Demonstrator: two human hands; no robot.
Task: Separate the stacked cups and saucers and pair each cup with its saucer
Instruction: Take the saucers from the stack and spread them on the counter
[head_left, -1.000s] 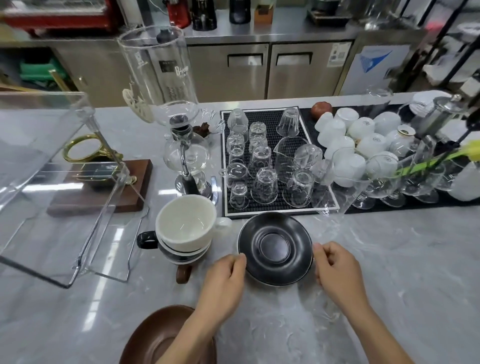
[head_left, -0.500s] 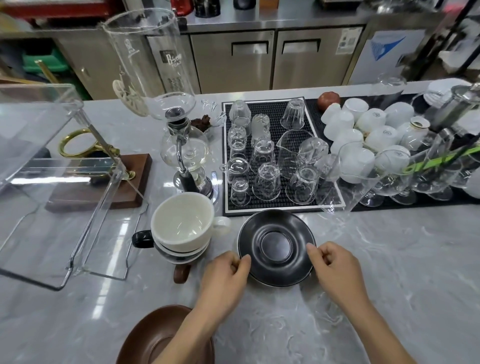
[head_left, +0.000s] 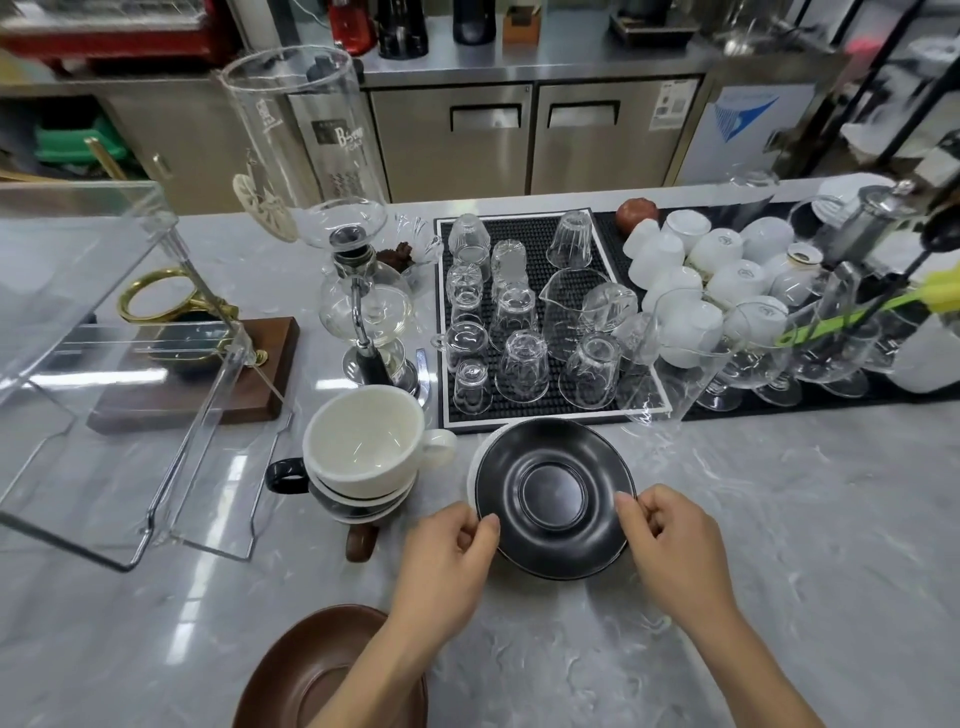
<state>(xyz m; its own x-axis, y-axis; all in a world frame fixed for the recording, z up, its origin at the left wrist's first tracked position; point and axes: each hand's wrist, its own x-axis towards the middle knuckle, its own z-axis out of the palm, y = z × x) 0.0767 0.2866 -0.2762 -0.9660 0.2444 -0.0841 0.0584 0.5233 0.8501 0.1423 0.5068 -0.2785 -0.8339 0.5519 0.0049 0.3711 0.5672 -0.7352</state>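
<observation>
So since half a second back, both hands have closed in on the black saucer (head_left: 555, 496): left hand (head_left: 448, 558) fingers pinch its rim at 9 o'clock, right hand (head_left: 670, 538) fingers pinch it at 3. Its left edge now looks tipped up, showing a white saucer (head_left: 471, 480) rim underneath. The white cup (head_left: 363, 444) stack hasn't budged at 9 o'clock of it. The brown saucer (head_left: 291, 675) stays on the surface (head_left: 779, 519) at 7.
</observation>
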